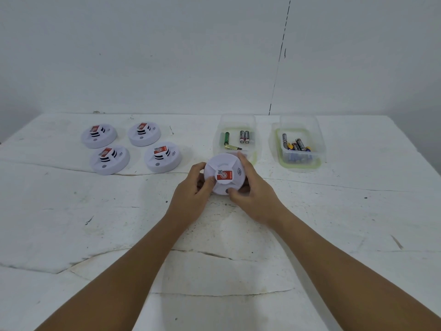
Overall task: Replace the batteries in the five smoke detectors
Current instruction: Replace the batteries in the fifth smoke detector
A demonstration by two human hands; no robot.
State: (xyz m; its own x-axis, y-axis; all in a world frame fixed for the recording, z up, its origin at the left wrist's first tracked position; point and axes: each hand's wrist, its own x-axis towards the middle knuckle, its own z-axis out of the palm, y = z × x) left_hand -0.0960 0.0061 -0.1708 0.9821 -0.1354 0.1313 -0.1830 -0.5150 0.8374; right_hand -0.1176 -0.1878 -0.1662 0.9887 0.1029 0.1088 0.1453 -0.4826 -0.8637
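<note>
A round white plastic smoke detector with a red label [224, 174] is held just above the cracked white bench [214, 235], at centre, directly in front of the left clear plastic tub [237, 120]. It is gripped from both sides: left hand [191, 189] fingers curled round the left rim with the thumb on the face by the label, right hand [253, 187] fingers wrapped round the right rim with the thumb at the lower edge.

Judged step: opening this unit, probably by twisting the cover off its base. Best done with one hand held fixed as an anchor and the other turned, pressure kept on the rim rather than the raised centre, and the unit kept low over the bench so nothing drops far once it is released. Whether the halves have begun to separate cannot be told.

Four matching white detectors [131, 149] are laid face-up in a two-by-two block at left, well apart from the hands.

Containers: in the left tub, a green battery, two dark red-banded batteries side by side and a gold-coloured one lying across the front. In the green-rimmed clear tub [299, 161] at right, a heap of mixed dark, blue and yellow batteries; the count cannot be read. Which tub holds fresh cells is not shown.
</note>
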